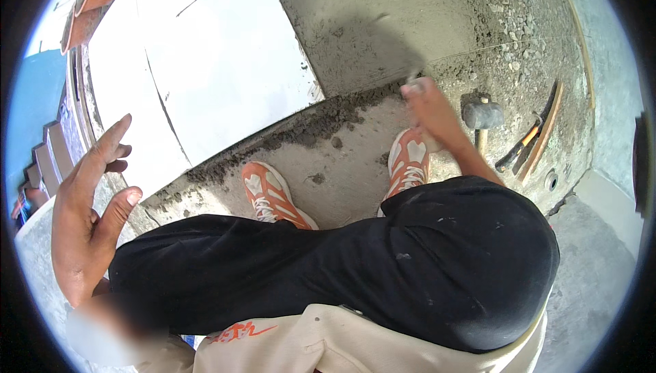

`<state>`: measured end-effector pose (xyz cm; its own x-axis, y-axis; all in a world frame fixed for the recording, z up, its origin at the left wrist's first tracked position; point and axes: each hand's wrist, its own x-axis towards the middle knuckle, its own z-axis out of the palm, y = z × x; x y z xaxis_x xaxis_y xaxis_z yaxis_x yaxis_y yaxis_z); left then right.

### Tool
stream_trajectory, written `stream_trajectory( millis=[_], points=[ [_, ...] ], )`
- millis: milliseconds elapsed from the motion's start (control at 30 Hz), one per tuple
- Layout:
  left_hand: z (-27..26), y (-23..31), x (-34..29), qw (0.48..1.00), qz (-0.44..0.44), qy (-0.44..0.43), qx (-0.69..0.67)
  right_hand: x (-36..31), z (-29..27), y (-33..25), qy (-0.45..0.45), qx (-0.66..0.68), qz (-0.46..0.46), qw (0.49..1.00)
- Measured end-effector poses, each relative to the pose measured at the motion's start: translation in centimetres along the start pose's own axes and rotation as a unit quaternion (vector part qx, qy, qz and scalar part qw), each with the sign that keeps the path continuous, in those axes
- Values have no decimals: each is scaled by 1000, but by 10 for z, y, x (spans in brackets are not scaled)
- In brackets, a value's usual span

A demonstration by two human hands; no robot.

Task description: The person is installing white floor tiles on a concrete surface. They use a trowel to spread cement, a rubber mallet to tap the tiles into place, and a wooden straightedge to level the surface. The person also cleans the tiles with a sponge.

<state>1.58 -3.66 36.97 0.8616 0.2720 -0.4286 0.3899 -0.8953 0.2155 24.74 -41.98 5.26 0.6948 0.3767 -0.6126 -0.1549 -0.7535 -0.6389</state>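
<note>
My right hand (430,106) is closed, blurred by motion, at the near edge of the grey mortar bed (424,4). A smeared dark shape reaches from it over the mortar; it looks like a trowel (389,48), though blade and shadow are hard to separate. My left hand (89,216) is raised at the left with its fingers apart and nothing in it. Beyond it lie large white tiles (219,65), with dark lines across them and crumbs of mortar along their near edge.
Right of my right hand lie a rubber mallet (482,114), an orange-and-black handled tool (523,146) and a wooden strip (544,130). A round drain hole (551,180) is near the wall. Loose gravel (512,24) lies far right. My orange shoes (273,192) stand on rough concrete.
</note>
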Motion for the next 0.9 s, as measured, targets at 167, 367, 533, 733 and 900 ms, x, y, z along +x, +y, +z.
stream_trajectory(
  millis=[167, 367, 533, 733, 900],
  points=[
    [-3, 2, 6, 1000, -7, -16, -12, 0, -35, -9, 89, 89, 35, 991],
    [-2, 15, 15, 1000, 14, -19, -3, -17, 54, 0, -88, -67, -158, 981],
    [-2, 13, 21, 999, -17, -35, -6, -11, 37, 5, -25, -96, -87, 991],
    [1, 18, 31, 999, -14, -36, -20, 2, -82, 40, 49, 24, 6, 998],
    [-1, 23, 39, 999, 0, -40, -16, 22, -142, 63, 109, 137, 19, 984]
  ],
)
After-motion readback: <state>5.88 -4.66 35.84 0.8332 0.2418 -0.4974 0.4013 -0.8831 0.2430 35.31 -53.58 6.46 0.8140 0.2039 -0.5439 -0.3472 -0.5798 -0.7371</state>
